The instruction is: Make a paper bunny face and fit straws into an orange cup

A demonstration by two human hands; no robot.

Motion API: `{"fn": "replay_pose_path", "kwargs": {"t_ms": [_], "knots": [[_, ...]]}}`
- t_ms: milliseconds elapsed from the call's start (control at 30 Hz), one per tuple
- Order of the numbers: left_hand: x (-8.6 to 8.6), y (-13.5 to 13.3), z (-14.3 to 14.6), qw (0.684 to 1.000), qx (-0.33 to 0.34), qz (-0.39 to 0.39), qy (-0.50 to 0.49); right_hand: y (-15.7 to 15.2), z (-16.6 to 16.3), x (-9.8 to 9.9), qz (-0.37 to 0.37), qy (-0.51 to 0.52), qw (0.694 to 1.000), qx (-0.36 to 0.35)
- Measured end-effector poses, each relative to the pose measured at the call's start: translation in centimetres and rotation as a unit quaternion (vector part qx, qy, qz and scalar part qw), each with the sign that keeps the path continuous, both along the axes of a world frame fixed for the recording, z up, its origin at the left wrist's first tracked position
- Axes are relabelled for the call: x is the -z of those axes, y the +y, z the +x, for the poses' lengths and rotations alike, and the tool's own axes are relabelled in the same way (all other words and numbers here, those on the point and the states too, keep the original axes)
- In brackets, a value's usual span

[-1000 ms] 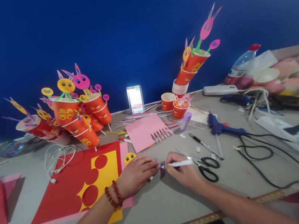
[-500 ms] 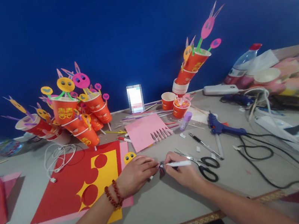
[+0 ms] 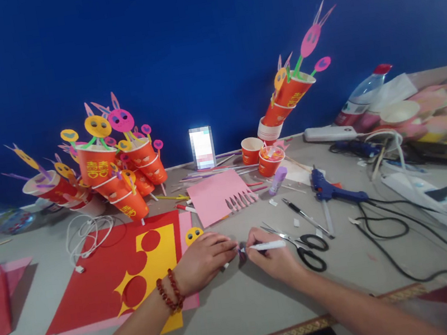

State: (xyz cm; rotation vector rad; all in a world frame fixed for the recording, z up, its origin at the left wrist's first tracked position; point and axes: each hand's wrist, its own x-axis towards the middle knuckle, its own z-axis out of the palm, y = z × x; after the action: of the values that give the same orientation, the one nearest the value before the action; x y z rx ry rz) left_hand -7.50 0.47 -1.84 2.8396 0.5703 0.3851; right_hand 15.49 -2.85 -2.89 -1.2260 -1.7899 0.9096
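My left hand [image 3: 204, 261], with a red bead bracelet on the wrist, rests on the grey table and pinches a small purple paper piece [image 3: 239, 251] at its fingertips. My right hand [image 3: 270, 259] is closed round a white pen [image 3: 267, 245], whose tip touches that small piece. A yellow paper face [image 3: 194, 235] lies just behind my left hand. Red and yellow paper sheets [image 3: 137, 263] with round holes lie under my left forearm.
Black scissors [image 3: 307, 250] lie right of my right hand. A pink sheet [image 3: 215, 196], a blue glue gun [image 3: 331, 190] with black cable, a purple glue stick [image 3: 277, 180], orange paper cups with paper bunny faces [image 3: 109, 168] and a bottle [image 3: 358, 95] stand further back.
Hardly anything has changed. The pen tip has shifted slightly on the small piece; both hands stay in place.
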Motion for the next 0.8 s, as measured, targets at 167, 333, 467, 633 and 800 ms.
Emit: {"fn": "replay_pose_path", "kwargs": {"t_ms": [167,333,467,633,800], "knots": [[0.1,-0.02,-0.05,1.0,-0.003,0.004,-0.002,0.03,-0.07,-0.13,0.003,0.004,1.0,-0.004],[-0.03,-0.02,-0.02,1.0,0.001,0.008,-0.006,-0.01,-0.09,-0.13,0.001,0.004,1.0,-0.005],[-0.12,0.01,0.05,1.0,0.0,0.001,-0.002,-0.09,-0.04,-0.01,0.0,0.006,1.0,-0.008],[-0.08,0.02,0.06,1.0,0.001,0.0,-0.004,-0.17,-0.02,0.05,-0.003,0.006,1.0,-0.011],[0.01,0.0,0.04,1.0,0.0,0.001,0.0,-0.19,-0.03,-0.02,-0.009,0.007,1.0,-0.009]]}}
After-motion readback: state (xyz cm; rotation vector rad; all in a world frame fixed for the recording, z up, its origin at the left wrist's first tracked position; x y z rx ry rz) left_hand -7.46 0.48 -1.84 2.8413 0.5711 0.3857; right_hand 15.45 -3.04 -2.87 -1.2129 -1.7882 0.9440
